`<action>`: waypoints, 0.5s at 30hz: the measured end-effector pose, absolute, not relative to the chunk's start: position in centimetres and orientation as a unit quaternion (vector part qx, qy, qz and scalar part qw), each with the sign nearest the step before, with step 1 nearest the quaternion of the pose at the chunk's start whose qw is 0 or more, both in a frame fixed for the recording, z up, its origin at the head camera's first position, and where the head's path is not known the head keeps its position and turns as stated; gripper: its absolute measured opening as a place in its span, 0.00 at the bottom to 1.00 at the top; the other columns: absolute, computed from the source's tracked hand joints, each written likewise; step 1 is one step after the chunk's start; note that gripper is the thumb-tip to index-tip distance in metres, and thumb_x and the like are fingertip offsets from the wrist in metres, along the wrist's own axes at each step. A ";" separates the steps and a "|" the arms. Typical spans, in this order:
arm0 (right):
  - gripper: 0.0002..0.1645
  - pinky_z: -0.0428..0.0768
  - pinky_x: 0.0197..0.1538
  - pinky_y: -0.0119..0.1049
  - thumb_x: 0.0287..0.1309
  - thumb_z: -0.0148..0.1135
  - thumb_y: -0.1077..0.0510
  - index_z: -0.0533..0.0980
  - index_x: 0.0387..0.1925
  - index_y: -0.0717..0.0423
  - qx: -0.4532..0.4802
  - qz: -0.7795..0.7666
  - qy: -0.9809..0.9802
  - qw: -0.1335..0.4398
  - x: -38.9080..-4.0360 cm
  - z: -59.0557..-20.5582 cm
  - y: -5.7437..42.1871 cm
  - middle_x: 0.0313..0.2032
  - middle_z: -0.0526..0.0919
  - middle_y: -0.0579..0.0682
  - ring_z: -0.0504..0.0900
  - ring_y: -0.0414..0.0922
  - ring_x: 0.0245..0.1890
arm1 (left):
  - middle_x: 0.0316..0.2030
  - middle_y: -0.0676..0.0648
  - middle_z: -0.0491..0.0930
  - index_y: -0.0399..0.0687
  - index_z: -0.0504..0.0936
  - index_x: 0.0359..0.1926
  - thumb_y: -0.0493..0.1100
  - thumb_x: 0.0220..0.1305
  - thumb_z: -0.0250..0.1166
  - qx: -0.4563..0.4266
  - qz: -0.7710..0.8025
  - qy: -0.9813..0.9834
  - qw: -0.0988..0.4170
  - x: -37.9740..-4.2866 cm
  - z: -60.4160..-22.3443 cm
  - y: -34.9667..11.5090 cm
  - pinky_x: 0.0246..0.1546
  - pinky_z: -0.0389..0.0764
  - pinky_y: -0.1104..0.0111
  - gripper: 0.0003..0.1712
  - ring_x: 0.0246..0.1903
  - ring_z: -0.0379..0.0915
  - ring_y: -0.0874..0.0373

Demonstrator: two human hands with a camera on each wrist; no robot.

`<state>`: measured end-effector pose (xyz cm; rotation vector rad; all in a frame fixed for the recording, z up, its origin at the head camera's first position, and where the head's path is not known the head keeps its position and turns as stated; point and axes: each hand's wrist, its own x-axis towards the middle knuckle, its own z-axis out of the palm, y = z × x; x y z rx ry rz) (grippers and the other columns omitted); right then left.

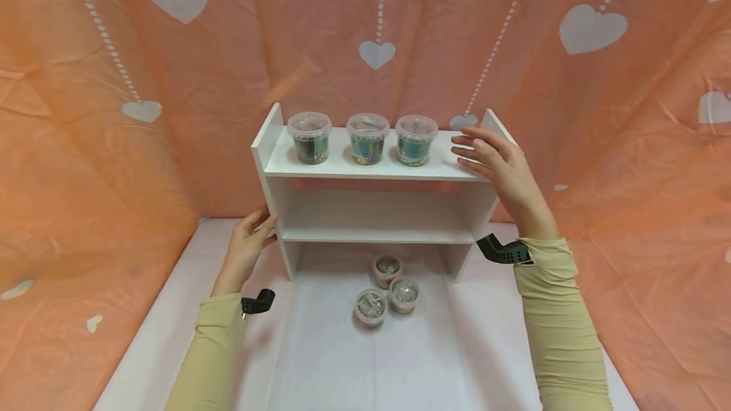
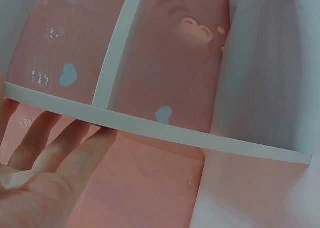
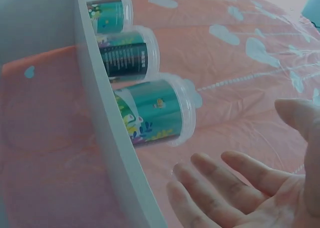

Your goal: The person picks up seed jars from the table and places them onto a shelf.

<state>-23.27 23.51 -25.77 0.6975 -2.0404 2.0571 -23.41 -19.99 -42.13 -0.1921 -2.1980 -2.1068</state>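
A white two-tier shelf (image 1: 377,217) stands on the table. Three clear-lidded tubs line its top board: a left tub (image 1: 311,139), a middle tub (image 1: 367,140) and a right tub (image 1: 415,141), with coloured labels. My left hand (image 1: 248,246) touches the outer face of the left side panel; in the left wrist view its fingers (image 2: 75,143) reach behind the panel's edge, tips partly hidden. My right hand (image 1: 499,167), fingers extended and nothing held, is over the right end of the top board. In the right wrist view the nearest tub (image 3: 152,110) is apart from my fingers.
Below the shelf, three small lidded tubs, one at the back (image 1: 388,268), one at the right (image 1: 403,295) and one in front (image 1: 370,307), sit close together on the white tabletop (image 1: 342,366). An orange curtain (image 1: 320,30) with white hearts hangs behind and at both sides.
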 end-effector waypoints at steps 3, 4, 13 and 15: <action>0.25 0.74 0.58 0.39 0.70 0.51 0.58 0.66 0.62 0.70 0.255 0.683 -0.679 0.087 -22.9 -26.1 23.4 0.55 0.75 0.61 0.77 0.52 0.55 | 0.67 0.36 0.59 0.39 0.57 0.72 0.47 0.71 0.56 -0.063 -0.692 -0.718 0.046 -23.4 -42.1 -20.1 0.56 0.70 0.53 0.34 0.62 0.62 0.41; 0.25 0.74 0.58 0.40 0.70 0.50 0.58 0.66 0.62 0.69 0.260 0.682 -0.678 0.088 -22.7 -26.3 23.4 0.55 0.75 0.61 0.76 0.52 0.55 | 0.67 0.36 0.59 0.39 0.58 0.71 0.47 0.71 0.56 -0.064 -0.693 -0.717 0.046 -23.4 -42.1 -20.1 0.56 0.70 0.53 0.34 0.62 0.62 0.41; 0.21 0.70 0.62 0.41 0.71 0.46 0.62 0.69 0.62 0.66 0.302 0.686 -0.656 0.092 -21.0 -27.9 23.7 0.56 0.75 0.63 0.74 0.54 0.58 | 0.67 0.36 0.59 0.38 0.57 0.71 0.47 0.70 0.56 -0.063 -0.695 -0.715 0.047 -23.5 -42.3 -20.1 0.56 0.70 0.53 0.35 0.63 0.60 0.42; 0.22 0.70 0.62 0.42 0.71 0.45 0.63 0.68 0.62 0.68 0.310 0.687 -0.651 0.093 -20.6 -28.3 23.8 0.55 0.75 0.63 0.74 0.55 0.57 | 0.67 0.36 0.60 0.38 0.58 0.71 0.47 0.70 0.56 -0.064 -0.694 -0.715 0.049 -23.6 -42.3 -20.1 0.56 0.71 0.54 0.34 0.63 0.61 0.42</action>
